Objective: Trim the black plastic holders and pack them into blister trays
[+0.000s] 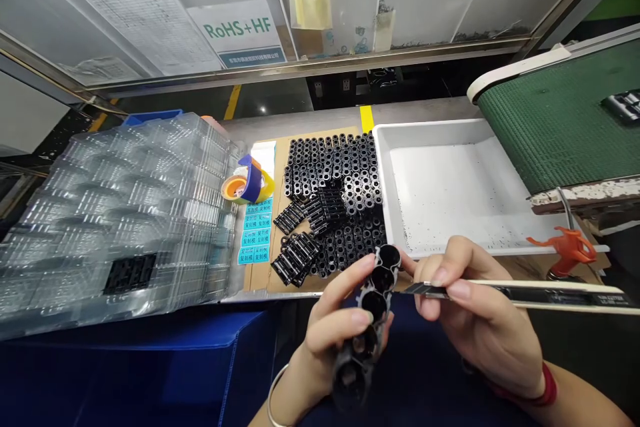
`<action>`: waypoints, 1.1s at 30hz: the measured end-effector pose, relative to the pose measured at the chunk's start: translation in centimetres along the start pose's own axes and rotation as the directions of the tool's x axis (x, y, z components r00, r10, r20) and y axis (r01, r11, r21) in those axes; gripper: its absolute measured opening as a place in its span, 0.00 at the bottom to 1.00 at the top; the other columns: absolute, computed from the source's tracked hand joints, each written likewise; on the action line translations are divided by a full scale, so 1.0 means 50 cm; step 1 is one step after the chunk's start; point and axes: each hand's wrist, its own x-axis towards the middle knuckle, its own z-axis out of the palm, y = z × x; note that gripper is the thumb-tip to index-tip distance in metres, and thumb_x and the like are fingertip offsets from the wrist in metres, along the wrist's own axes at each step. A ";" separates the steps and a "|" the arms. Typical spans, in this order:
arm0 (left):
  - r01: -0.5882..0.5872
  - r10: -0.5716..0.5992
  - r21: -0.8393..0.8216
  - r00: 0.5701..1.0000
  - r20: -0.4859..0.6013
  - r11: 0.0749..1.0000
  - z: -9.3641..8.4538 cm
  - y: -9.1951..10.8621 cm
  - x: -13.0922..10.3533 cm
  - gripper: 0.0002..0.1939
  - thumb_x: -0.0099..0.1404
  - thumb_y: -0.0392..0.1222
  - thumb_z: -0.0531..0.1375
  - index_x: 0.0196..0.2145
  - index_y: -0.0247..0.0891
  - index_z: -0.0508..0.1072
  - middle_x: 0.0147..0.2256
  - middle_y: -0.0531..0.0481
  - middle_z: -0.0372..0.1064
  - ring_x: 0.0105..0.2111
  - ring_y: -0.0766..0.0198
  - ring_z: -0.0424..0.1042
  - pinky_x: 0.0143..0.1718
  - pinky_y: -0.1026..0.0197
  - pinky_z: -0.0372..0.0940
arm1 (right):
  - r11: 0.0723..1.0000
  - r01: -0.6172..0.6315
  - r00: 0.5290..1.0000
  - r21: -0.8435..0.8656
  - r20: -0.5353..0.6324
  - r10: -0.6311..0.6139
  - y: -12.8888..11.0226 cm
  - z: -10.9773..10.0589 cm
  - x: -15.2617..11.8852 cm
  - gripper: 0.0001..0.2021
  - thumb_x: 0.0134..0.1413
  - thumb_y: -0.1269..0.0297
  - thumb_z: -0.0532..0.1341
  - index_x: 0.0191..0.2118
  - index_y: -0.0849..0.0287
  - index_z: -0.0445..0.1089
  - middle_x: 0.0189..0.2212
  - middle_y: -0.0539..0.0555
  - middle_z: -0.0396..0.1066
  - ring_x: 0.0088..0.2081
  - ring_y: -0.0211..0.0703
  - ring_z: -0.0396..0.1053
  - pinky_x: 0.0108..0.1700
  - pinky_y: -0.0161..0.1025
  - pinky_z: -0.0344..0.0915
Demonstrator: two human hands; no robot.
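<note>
A black plastic part (374, 307) with a row of round holes is gripped in my left hand (333, 330), tilted with its holes toward me. My right hand (480, 313) pinches a utility knife (535, 295) with a pale handle, close to the blade. The dark blade points left, its tip at or just beside the part's right edge; I cannot tell whether it touches. Beyond my hands, rows of similar black parts (335, 167) stand on cardboard, with several more lying loose (297, 257) in front.
A white tray (450, 250) with dark specks sits right of the parts. Clear plastic trays (130, 200) are stacked at left, one black piece on them. Blue labels (256, 238) and a tape roll (235, 188) lie between. A green conveyor (560, 120) and orange air gun (565, 250) are at right.
</note>
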 end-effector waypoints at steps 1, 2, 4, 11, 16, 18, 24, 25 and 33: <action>-0.115 0.110 0.096 0.992 0.054 0.989 0.008 0.008 0.004 0.32 0.52 0.23 0.70 0.47 0.51 0.66 0.58 0.53 0.71 0.56 0.54 0.74 0.56 0.47 0.72 | 1.000 0.004 1.000 -0.011 -0.006 -0.004 0.001 0.000 -0.001 0.04 0.62 0.63 0.65 0.35 0.52 0.76 0.23 0.45 0.75 0.28 0.36 0.71 0.70 0.53 0.58; -0.203 0.187 0.182 0.977 0.101 0.962 0.015 0.016 0.007 0.34 0.54 0.23 0.69 0.51 0.52 0.64 0.59 0.51 0.70 0.57 0.54 0.74 0.55 0.49 0.72 | 0.999 0.019 1.000 -0.041 0.001 -0.019 0.001 0.000 -0.003 0.04 0.62 0.63 0.64 0.36 0.51 0.76 0.24 0.45 0.75 0.29 0.36 0.71 0.71 0.52 0.56; -0.219 0.191 0.282 0.974 0.124 0.934 0.025 0.031 0.013 0.35 0.56 0.27 0.69 0.56 0.50 0.61 0.58 0.47 0.69 0.57 0.55 0.73 0.56 0.51 0.71 | 0.988 0.057 0.998 -0.141 0.043 -0.052 0.002 0.001 -0.010 0.04 0.65 0.64 0.62 0.39 0.50 0.75 0.27 0.45 0.76 0.32 0.36 0.73 0.72 0.50 0.53; -0.068 0.036 0.393 0.995 0.089 0.917 0.021 0.051 0.015 0.32 0.57 0.33 0.70 0.54 0.49 0.62 0.56 0.47 0.72 0.50 0.58 0.77 0.50 0.58 0.72 | 0.779 0.281 0.949 -0.561 0.282 -0.139 -0.016 0.018 -0.013 0.11 0.59 0.76 0.58 0.41 0.51 0.71 0.30 0.48 0.76 0.33 0.39 0.77 0.61 0.53 0.71; -0.043 -0.018 0.455 0.991 0.130 0.889 0.019 0.064 0.019 0.33 0.55 0.32 0.68 0.54 0.50 0.60 0.56 0.49 0.73 0.48 0.61 0.79 0.48 0.61 0.75 | 0.566 0.489 0.864 -0.664 0.456 -0.212 -0.029 0.028 0.003 0.17 0.50 0.83 0.56 0.40 0.53 0.66 0.28 0.47 0.76 0.29 0.36 0.77 0.57 0.46 0.75; -0.026 -0.041 0.456 0.990 0.136 0.890 0.018 0.069 0.020 0.34 0.55 0.31 0.67 0.54 0.50 0.60 0.56 0.50 0.73 0.46 0.63 0.80 0.46 0.63 0.75 | 0.528 0.500 0.862 -0.686 0.450 -0.233 -0.028 0.030 0.003 0.15 0.51 0.82 0.56 0.39 0.53 0.66 0.27 0.46 0.75 0.28 0.34 0.77 0.57 0.44 0.74; -0.030 -0.040 0.504 0.991 0.127 0.863 0.016 0.071 0.021 0.33 0.53 0.30 0.68 0.53 0.50 0.61 0.54 0.52 0.74 0.47 0.64 0.80 0.48 0.65 0.75 | 0.489 0.517 0.854 -0.703 0.467 -0.231 -0.021 0.028 -0.001 0.14 0.52 0.82 0.56 0.39 0.54 0.66 0.28 0.47 0.75 0.30 0.34 0.77 0.56 0.40 0.75; -0.038 -0.030 0.513 0.992 0.125 0.857 0.016 0.069 0.021 0.33 0.53 0.30 0.68 0.53 0.50 0.62 0.54 0.52 0.74 0.48 0.64 0.79 0.49 0.65 0.75 | 0.475 0.522 0.850 -0.708 0.477 -0.223 -0.021 0.027 0.000 0.14 0.52 0.81 0.56 0.39 0.54 0.66 0.28 0.47 0.75 0.30 0.34 0.77 0.56 0.40 0.75; -0.220 0.188 0.556 0.975 0.115 0.801 0.012 0.042 0.018 0.32 0.55 0.38 0.71 0.54 0.44 0.62 0.54 0.40 0.75 0.48 0.55 0.80 0.42 0.61 0.79 | 0.538 0.479 0.864 -0.694 0.479 -0.152 -0.026 0.027 0.003 0.14 0.51 0.82 0.55 0.37 0.52 0.63 0.27 0.45 0.74 0.27 0.33 0.75 0.60 0.45 0.72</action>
